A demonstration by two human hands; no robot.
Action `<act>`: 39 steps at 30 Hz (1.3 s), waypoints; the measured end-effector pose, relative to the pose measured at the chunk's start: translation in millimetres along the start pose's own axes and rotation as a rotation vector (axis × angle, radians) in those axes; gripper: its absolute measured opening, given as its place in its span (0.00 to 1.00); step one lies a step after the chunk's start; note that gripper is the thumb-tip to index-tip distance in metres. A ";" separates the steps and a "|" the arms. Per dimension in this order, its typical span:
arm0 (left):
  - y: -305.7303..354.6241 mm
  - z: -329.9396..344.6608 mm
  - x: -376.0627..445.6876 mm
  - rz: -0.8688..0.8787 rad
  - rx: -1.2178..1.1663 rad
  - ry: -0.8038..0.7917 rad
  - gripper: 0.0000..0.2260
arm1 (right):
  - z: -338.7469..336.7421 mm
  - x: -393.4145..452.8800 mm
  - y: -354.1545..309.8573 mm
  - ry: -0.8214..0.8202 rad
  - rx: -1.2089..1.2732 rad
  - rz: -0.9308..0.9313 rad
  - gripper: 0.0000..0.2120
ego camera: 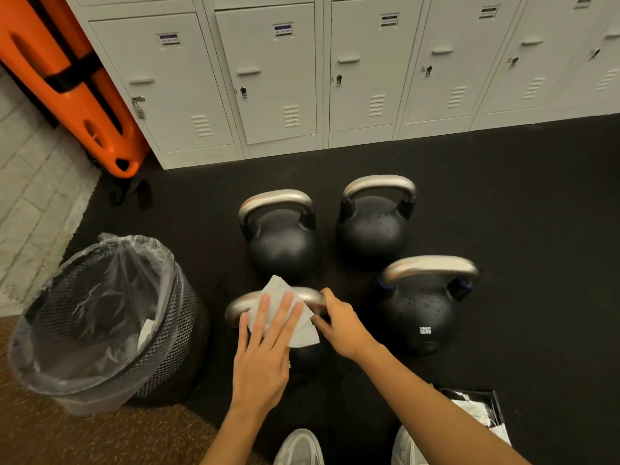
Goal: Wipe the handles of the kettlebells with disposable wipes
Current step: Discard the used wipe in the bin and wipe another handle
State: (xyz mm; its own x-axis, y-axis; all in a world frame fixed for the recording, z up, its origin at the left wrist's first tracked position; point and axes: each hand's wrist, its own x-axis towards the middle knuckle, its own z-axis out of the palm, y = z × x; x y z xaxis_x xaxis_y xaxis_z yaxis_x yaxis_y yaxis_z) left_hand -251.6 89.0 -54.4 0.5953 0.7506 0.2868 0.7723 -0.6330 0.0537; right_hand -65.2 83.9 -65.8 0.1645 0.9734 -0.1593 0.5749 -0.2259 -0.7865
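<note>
1. The left hand (pixel 260 360) is lying flat, fingers straight, pressing a white wipe (pixel 302 327) over the steel handle (pixel 236 307) of the nearest kettlebell (pixel 303 359), which is standing on the black floor (pixel 520 229) at near centre.
2. The right hand (pixel 342 325) is curling round the right end of that handle, steadying it.
3. The wipe is looking thin, limp and probably damp; it is likely to bunch, so gripping it round the bar should work better than pressing flat.
4. The kettlebell is likely heavy and rigid and should stay put; its smooth handle may be slick when wet.
5. Three more kettlebells are waiting: far left (pixel 283 250), far right (pixel 372 233), and right, marked 12KG (pixel 419 313).
6. A lined bin (pixel 110 327) is standing to the left.
</note>
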 end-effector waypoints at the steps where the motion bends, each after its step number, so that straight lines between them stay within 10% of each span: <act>1: 0.3 1.1 0.2 0.015 0.012 0.003 0.30 | 0.2 -0.3 -0.2 -0.001 0.001 0.001 0.14; 22: 21.1 -5.0 66.9 0.296 0.198 -0.095 0.23 | 3.3 6.4 14.7 0.007 0.031 -0.013 0.10; 32: 12.0 -14.2 63.8 0.022 0.053 0.037 0.18 | 2.1 3.7 6.9 0.011 0.093 -0.062 0.13; 39: 26.0 -7.2 68.8 0.156 0.064 -0.043 0.19 | -1.7 2.2 9.0 -0.023 0.078 -0.063 0.14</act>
State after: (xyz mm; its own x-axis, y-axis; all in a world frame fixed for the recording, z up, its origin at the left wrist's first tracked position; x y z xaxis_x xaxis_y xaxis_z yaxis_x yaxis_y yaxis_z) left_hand -192.2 122.8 -26.4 0.7167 0.6526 0.2458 0.6817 -0.7299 -0.0497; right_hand -58.3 83.9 -72.2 0.1113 0.9864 -0.1206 0.5193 -0.1612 -0.8393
